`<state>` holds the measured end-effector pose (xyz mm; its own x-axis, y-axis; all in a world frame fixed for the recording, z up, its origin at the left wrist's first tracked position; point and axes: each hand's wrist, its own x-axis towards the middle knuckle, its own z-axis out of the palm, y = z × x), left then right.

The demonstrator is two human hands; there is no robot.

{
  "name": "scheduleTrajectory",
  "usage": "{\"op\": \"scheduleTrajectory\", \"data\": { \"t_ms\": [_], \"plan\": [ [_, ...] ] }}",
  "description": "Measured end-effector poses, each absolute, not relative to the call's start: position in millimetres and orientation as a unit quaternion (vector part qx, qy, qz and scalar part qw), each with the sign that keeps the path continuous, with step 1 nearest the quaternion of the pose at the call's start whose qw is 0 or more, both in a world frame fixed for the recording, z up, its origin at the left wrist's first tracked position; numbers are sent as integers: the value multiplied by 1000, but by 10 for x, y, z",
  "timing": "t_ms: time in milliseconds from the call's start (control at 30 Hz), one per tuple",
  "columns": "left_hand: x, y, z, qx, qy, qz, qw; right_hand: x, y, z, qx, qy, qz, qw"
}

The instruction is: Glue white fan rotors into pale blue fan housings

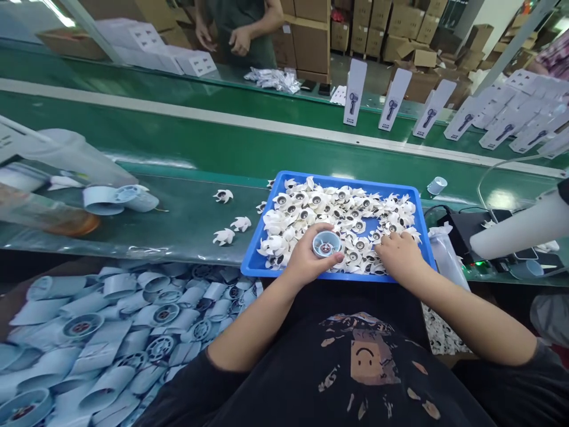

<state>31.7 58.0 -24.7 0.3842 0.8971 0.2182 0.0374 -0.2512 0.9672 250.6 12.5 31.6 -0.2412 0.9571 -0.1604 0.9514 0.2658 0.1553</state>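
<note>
Fan housing (326, 244), round and pale blue, sits gripped in the left hand (306, 261) over the blue plastic tray (338, 181); the right hand (400, 256) lies open, fingers spread, on the heaped white impellers (306, 204) inside.

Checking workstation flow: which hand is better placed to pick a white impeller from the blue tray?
Probably the right hand: it rests on the white impellers, while the left hand holds a pale blue fan housing.

The bare left hand (309, 260) curls its fingers closed; the bare right hand (400, 256) lies palm down, fingers spread; both forearms (471, 314) angle inward.
</note>
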Motion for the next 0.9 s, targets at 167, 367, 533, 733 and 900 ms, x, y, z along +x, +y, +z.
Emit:
{"op": "scheduleTrajectory", "data": {
  "t_ms": [167, 367, 533, 733, 900],
  "plan": [
    [326, 467, -208, 689, 352, 453, 443, 2544, 19, 422, 666, 745, -15, -40],
    [435, 277, 110, 825, 294, 366, 316, 2544, -195, 386, 481, 685, -343, -426],
    [539, 237, 188, 857, 253, 390, 221, 2473, -276, 428, 481, 701, -292, -437],
    [602, 213, 161, 874, 289, 360, 153, 2475, -268, 538, 520, 785, -98, -321],
    [656, 250, 240, 866, 296, 382, 126, 2506, -257, 554, 489, 752, -128, -423]
  ]
}}
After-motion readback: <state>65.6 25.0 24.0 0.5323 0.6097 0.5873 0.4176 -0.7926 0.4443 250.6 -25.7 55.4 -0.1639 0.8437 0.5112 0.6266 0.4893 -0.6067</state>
